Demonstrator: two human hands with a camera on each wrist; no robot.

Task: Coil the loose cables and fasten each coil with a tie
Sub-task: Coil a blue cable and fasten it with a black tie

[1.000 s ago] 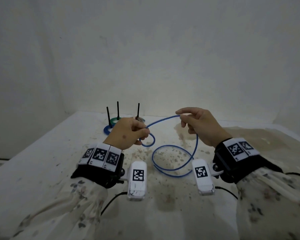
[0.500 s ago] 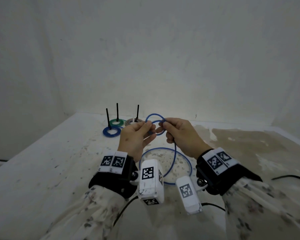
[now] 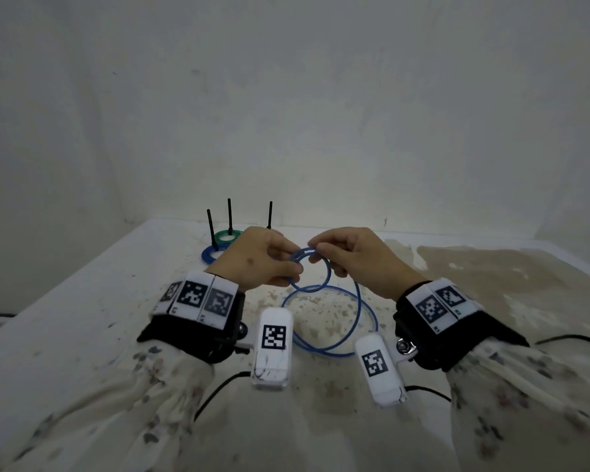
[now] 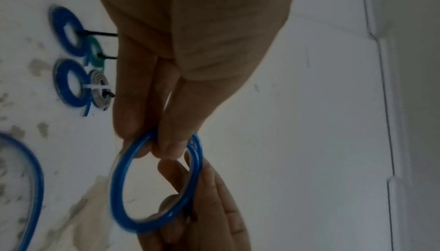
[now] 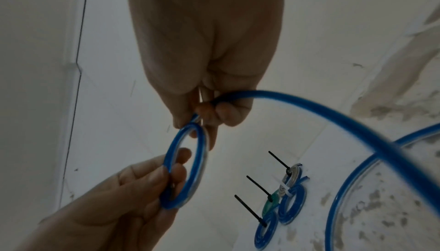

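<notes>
A blue cable is partly wound into a small coil (image 3: 326, 272) held above the white table (image 3: 82, 335). My left hand (image 3: 295, 267) pinches the coil's left side between thumb and fingers. My right hand (image 3: 315, 250) pinches its top right. In the left wrist view the small coil (image 4: 119, 189) hangs from my left fingertips (image 4: 133, 134). In the right wrist view the small coil (image 5: 170, 157) sits between both hands, and the loose cable (image 5: 333, 119) runs out from my right fingers. Its remaining loops (image 3: 334, 349) lie on the table below the hands.
Finished coils lie at the back left: a blue coil (image 3: 210, 255) and a green coil (image 3: 227, 237), each with a black tie (image 3: 229, 216) standing up. The wrist views show another blue coil (image 5: 290, 204) and a grey coil (image 5: 294, 172). A brown stain (image 3: 491, 277) covers the table's right side.
My hands were apart with the cable stretched between them. They came together, and another loop joined the small coil, which both hands now pinch.
</notes>
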